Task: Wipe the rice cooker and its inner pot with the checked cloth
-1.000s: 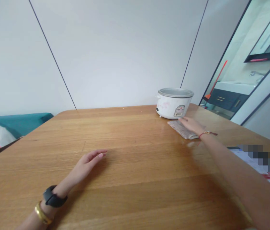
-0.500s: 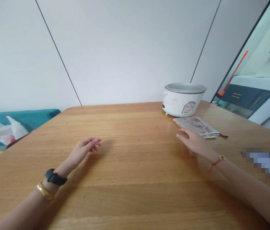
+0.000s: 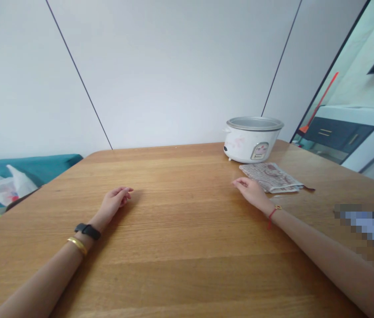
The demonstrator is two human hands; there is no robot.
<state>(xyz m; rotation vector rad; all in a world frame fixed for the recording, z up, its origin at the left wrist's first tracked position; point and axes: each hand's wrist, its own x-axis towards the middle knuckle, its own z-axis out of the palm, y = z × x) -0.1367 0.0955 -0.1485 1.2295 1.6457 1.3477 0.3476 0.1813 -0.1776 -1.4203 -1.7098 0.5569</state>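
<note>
Taking the table [image 3: 173, 229] as a dial with twelve at the wall [image 3: 180, 70], the right hand [image 3: 250, 191] lies near two o'clock, fingers loosely bent, with nothing visible in it; I cannot tell whether thumb and fingertips meet. Its forearm slants in from five o'clock, probably leaning on the wood for ease. The left hand [image 3: 114, 202] lies between nine and ten, relaxed, half uncurled and empty, well apart from everything else on the table.

Just beyond the right hand, at two o'clock, is the folded cloth [image 3: 278, 177], flat; the hand overlaps its near edge in view, but contact is unclear. The fold perhaps keeps it compact, and its dark loop [image 3: 309, 189], pointing to three, looks meant for hanging.

Past the cloth, at one o'clock, the rice cooker [image 3: 245, 143] stands upright on small feet, lidless, its panel [image 3: 260, 151] facing the person, likely for easy reach. Farther out, at ten, a plastic bag [image 3: 4, 187] sits by a teal couch [image 3: 54, 163].
</note>
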